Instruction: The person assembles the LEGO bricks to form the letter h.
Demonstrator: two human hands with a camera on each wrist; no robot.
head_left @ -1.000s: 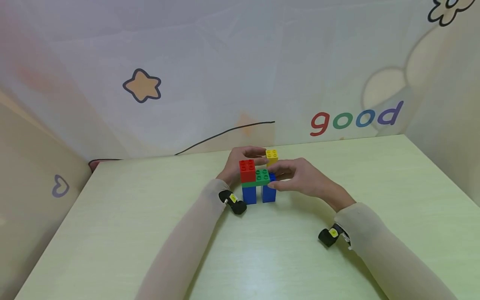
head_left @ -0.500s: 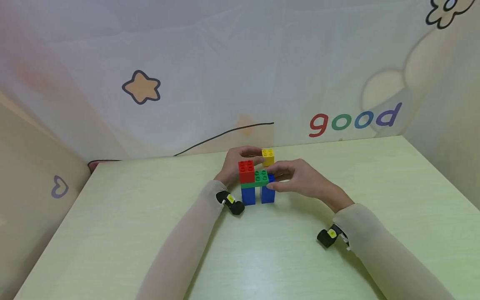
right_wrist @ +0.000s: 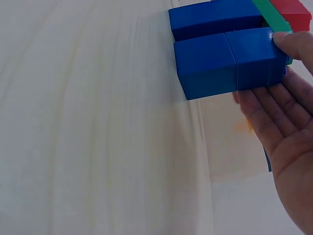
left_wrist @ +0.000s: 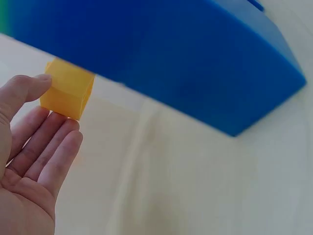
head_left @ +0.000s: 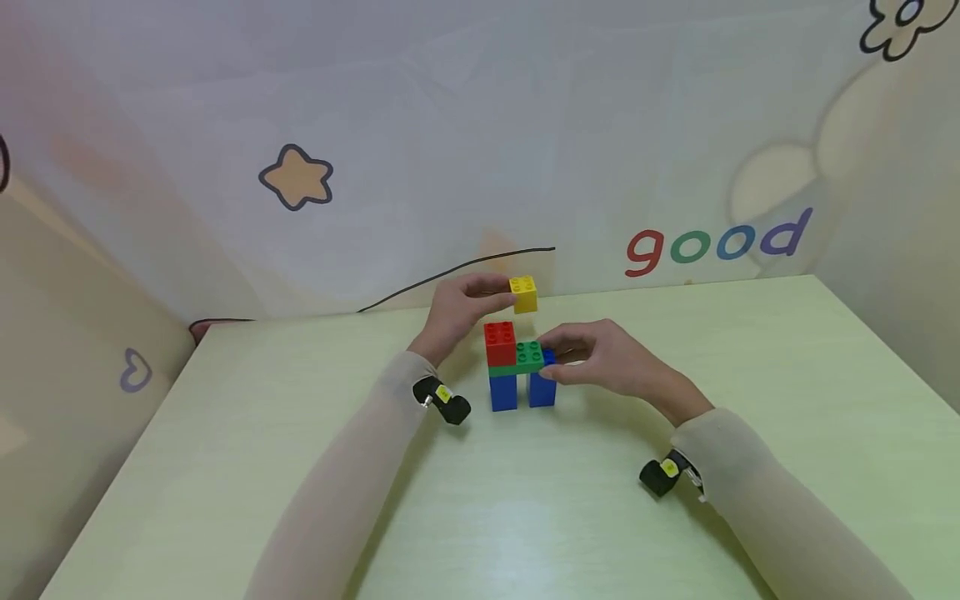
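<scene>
My left hand (head_left: 459, 307) pinches a yellow block (head_left: 523, 294) between thumb and fingers, raised behind a small block structure. In the left wrist view the yellow block (left_wrist: 67, 89) sits at the thumb and fingertips, with a large blue block (left_wrist: 161, 58) close to the camera. The structure has two blue legs, the left one (head_left: 503, 392) and the right one (head_left: 542, 390), bridged by a green block (head_left: 529, 356). A red block (head_left: 500, 343) stands on the green one's left end. My right hand (head_left: 606, 357) grips the structure's right side, thumb on the upper blue block (right_wrist: 257, 49).
The structure stands on a pale wooden table (head_left: 585, 517). Behind the table hangs a light printed backdrop (head_left: 450, 150), and another panel (head_left: 90, 333) rises at the left. Each wrist wears a small black camera, the left one (head_left: 442, 402) and the right one (head_left: 663, 473).
My left hand has lifted the yellow block up and leftward, away from beside the structure. My right hand stays on the right leg, and the head view has shifted slightly.
</scene>
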